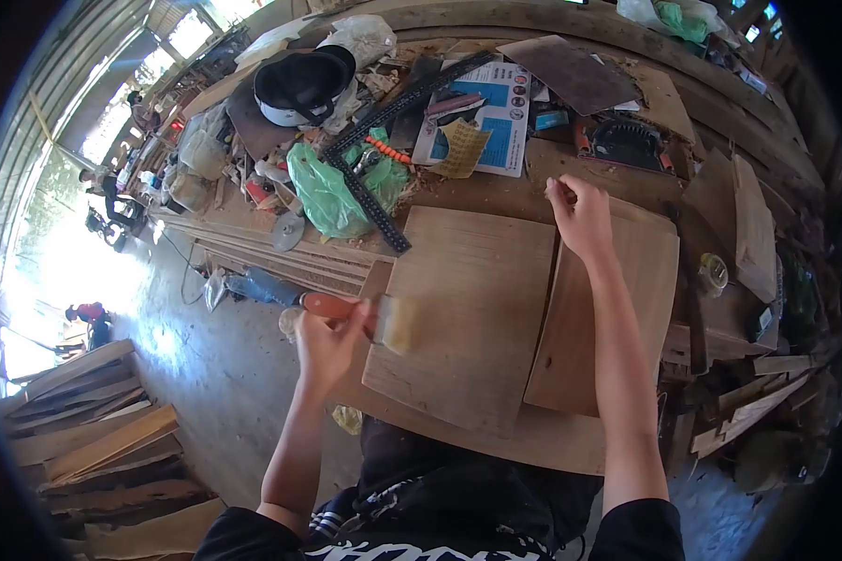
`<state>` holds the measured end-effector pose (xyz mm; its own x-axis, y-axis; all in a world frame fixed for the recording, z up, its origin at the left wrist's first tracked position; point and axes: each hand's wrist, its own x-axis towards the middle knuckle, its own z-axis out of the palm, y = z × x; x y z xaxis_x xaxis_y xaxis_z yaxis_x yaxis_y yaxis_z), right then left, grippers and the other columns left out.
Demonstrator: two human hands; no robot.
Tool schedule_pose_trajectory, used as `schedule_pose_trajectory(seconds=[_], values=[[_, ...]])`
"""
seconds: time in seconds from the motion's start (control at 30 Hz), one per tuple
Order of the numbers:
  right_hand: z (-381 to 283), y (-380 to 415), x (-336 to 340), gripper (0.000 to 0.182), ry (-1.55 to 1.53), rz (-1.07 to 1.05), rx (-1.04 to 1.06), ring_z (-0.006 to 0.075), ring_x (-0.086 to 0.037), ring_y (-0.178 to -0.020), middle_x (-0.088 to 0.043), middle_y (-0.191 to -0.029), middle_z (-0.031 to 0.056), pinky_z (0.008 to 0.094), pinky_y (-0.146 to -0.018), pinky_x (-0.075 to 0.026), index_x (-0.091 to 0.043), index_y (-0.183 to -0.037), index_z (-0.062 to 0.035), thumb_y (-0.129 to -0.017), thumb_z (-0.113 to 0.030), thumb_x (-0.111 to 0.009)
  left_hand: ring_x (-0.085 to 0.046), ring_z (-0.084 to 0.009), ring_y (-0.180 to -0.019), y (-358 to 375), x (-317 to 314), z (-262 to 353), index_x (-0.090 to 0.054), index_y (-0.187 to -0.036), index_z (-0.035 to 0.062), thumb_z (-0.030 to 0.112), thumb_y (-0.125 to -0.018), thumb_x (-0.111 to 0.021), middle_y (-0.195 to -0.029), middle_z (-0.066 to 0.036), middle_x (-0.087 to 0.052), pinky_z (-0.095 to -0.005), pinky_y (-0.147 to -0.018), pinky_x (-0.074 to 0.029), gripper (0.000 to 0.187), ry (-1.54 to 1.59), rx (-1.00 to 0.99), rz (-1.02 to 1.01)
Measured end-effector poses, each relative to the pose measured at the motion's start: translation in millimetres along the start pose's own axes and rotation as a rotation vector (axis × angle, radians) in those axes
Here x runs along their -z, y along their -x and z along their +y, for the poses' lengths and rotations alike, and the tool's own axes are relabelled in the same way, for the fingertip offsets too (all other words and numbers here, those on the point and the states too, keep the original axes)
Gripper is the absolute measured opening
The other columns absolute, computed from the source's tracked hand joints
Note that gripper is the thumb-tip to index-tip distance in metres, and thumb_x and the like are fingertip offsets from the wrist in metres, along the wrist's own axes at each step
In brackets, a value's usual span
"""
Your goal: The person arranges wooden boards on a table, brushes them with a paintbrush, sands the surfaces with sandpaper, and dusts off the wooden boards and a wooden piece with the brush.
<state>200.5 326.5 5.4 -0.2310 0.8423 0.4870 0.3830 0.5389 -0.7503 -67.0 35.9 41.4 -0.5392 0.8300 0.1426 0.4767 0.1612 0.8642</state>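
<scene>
My left hand point(326, 348) is closed around the orange-red handle of a flat paintbrush point(329, 306), whose pale bristles are over the left edge of a thin wooden panel point(468, 299). The bristles look slightly smeared by motion. My right hand point(582, 213) is raised with fingers curled together above the top of a second wooden panel point(617, 309), and nothing shows in it. The two panels lie side by side, a narrow dark gap between them, on a wooden work surface point(561, 439).
Behind the panels are a black carpenter's square point(365, 192), a green plastic bag point(323, 196), a cap point(304, 84), a printed sheet point(507, 117) and a piece of sandpaper point(463, 148). A tape roll point(713, 274) sits at right. Planks point(112, 449) lie lower left; people are in the far left background.
</scene>
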Motion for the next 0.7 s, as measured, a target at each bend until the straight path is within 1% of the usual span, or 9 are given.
schedule_pose_trajectory(seconds=[0.03,0.13,0.2,0.27,0.37,0.43,0.53,0.63,0.7], values=[[0,2,1,0.034,0.001,0.001,-0.016,0.0331,-0.064,-0.059,-0.064,-0.066,0.0169,0.0395,-0.057,-0.048,-0.067,-0.084,0.0011,-0.1,-0.028,-0.064,-0.072,-0.0129,-0.071,-3,6,10,-0.076,-0.095,-0.0018,0.01,-0.095,-0.075,-0.08,-0.008,-0.076,-0.0306,-0.06,-0.057,0.012,-0.25,-0.054,0.084],[4,4,4,0.033,0.038,0.005,0.015,0.0296,-0.063,-0.057,-0.064,-0.066,0.0161,0.0389,-0.056,-0.046,-0.066,-0.082,0.0006,-0.101,-0.027,-0.064,-0.072,-0.011,-0.072,11,-16,57,-0.077,-0.097,0.0022,0.013,-0.092,-0.078,-0.08,-0.004,-0.076,-0.0311,-0.063,-0.057,0.012,-0.377,-0.13,-0.057],[1,1,1,0.032,0.032,0.016,0.016,0.0287,-0.063,-0.056,-0.064,-0.065,0.0162,0.0382,-0.056,-0.046,-0.066,-0.081,0.0006,-0.1,-0.026,-0.065,-0.071,-0.0093,-0.074,27,-44,64,-0.078,-0.097,0.0031,0.014,-0.091,-0.078,-0.081,-0.002,-0.077,-0.0302,-0.066,-0.056,0.012,-0.359,-0.28,-0.322],[-1,2,3,0.031,0.021,0.029,-0.02,0.0283,-0.063,-0.056,-0.063,-0.065,0.0166,0.0375,-0.057,-0.046,-0.066,-0.081,0.0008,-0.1,-0.024,-0.066,-0.073,-0.0125,-0.074,24,-85,74,-0.078,-0.096,0.0034,0.018,-0.092,-0.078,-0.083,-0.005,-0.078,-0.0302,-0.067,-0.057,0.015,-0.067,-0.27,-0.543],[9,5,4,0.031,0.006,0.038,0.022,0.0285,-0.061,-0.054,-0.062,-0.064,0.017,0.0369,-0.057,-0.046,-0.064,-0.08,0.002,-0.099,-0.022,-0.067,-0.075,-0.0172,-0.075,-15,-122,62,-0.078,-0.096,0.0052,0.02,-0.092,-0.078,-0.085,-0.009,-0.078,-0.0318,-0.069,-0.058,0.015,0.198,-0.112,-0.541],[7,7,6,0.03,-0.003,0.036,0.005,0.0288,-0.061,-0.054,-0.062,-0.064,0.0173,0.0373,-0.057,-0.046,-0.063,-0.079,0.0025,-0.098,-0.02,-0.068,-0.075,-0.0231,-0.075,-45,-127,54,-0.077,-0.098,0.007,0.02,-0.094,-0.075,-0.089,-0.013,-0.077,-0.0332,-0.068,-0.058,0.014,0.159,-0.149,-0.333],[1,8,9,0.028,0.007,0.038,-0.014,0.0287,-0.063,-0.057,-0.064,-0.067,0.017,0.0372,-0.058,-0.047,-0.065,-0.08,0.0021,-0.097,-0.02,-0.068,-0.074,-0.0277,-0.073,-68,-114,56,-0.076,-0.098,0.0077,0.019,-0.096,-0.072,-0.088,-0.013,-0.077,-0.0362,-0.067,-0.058,0.012,-0.382,-0.267,0.043],[-10,8,10,0.025,0.05,0.01,-0.014,0.0279,-0.068,-0.063,-0.068,-0.071,0.0158,0.0356,-0.062,-0.051,-0.07,-0.084,0.0013,-0.096,-0.02,-0.069,-0.072,-0.0337,-0.07,-67,-115,52,-0.074,-0.102,0.01,0.02,-0.097,-0.063,-0.083,-0.012,-0.074,-0.0451,-0.063,-0.057,0.016,-0.475,-0.448,0.093],[-6,11,10,0.023,-0.1,-0.081,0.049,0.0211,-0.071,-0.068,-0.072,-0.074,0.0126,0.0328,-0.066,-0.053,-0.073,-0.09,0.0007,-0.095,-0.022,-0.07,-0.07,-0.0328,-0.078,-46,-129,54,-0.074,-0.104,0.0119,0.018,-0.086,-0.072,-0.086,-0.011,-0.071,-0.0466,-0.072,-0.058,0.019,-0.32,-0.473,-0.007]])
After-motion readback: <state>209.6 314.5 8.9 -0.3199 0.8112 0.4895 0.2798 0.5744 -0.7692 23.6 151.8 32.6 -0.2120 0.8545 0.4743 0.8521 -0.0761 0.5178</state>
